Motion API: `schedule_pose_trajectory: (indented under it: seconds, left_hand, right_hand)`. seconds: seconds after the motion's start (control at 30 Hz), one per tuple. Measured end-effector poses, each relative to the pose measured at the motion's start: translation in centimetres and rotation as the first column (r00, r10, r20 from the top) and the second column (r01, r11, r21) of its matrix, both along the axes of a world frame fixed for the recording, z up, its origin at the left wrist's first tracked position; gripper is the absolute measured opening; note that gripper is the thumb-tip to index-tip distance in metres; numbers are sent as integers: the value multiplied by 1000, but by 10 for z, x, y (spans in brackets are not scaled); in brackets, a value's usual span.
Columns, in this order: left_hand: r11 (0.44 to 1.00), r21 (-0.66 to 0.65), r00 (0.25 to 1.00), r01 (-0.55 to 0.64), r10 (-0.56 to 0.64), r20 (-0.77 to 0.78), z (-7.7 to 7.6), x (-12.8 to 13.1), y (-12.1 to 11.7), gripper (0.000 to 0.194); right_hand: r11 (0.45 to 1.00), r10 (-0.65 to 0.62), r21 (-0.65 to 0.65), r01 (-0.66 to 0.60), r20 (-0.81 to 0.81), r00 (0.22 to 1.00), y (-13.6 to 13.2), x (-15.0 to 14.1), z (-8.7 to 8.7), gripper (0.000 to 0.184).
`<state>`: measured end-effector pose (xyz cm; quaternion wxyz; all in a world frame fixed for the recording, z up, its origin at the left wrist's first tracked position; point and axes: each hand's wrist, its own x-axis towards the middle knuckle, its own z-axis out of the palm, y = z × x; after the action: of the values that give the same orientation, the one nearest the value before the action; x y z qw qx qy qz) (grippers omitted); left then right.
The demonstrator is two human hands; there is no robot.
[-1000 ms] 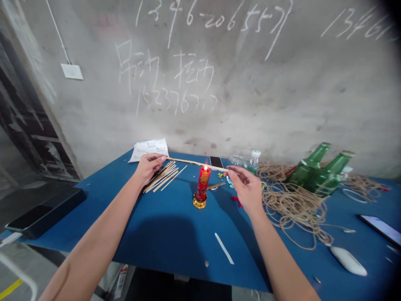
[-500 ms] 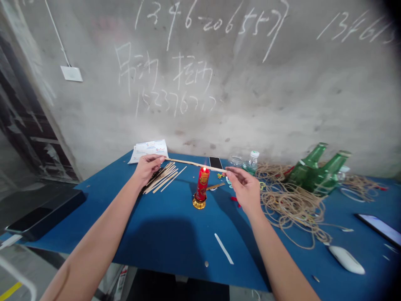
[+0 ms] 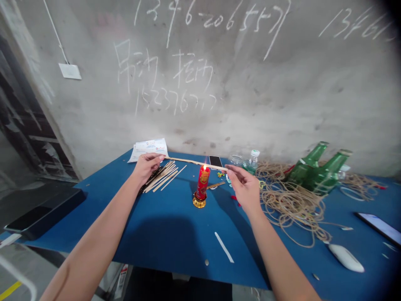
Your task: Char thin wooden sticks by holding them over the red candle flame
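Above the lit red candle point(image 3: 203, 183), both hands' fingers point(image 3: 159, 157) pinch a thin, pale, slightly bent strip point(image 3: 184, 160).

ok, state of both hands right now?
Left hand: closed, pinching one end of a thin wooden strip.
Right hand: closed, pinching the strip's other end, beyond the lit red candle.

Writing on the wall point(image 3: 313, 92) runs out of frame at top and right; a phone point(image 3: 379, 228) is cropped by the right edge, and both forearms leave the picture below.
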<state>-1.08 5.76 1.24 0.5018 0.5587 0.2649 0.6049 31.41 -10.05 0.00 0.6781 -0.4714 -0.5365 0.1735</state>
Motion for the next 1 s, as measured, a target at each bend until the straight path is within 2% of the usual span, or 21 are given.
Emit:
schedule_pose_trajectory:
  seconds: [0.27, 1.0]
  left_hand:
    - [999, 4, 999, 49, -49, -2, -6, -4, 5, 31]
    - [995, 24, 995, 97, -97, 1, -6, -8, 4, 25]
  right_hand:
    - [1000, -19, -24, 19, 26, 999, 1, 0, -1, 39]
    - [999, -34, -16, 35, 33, 999, -1, -2, 0, 38]
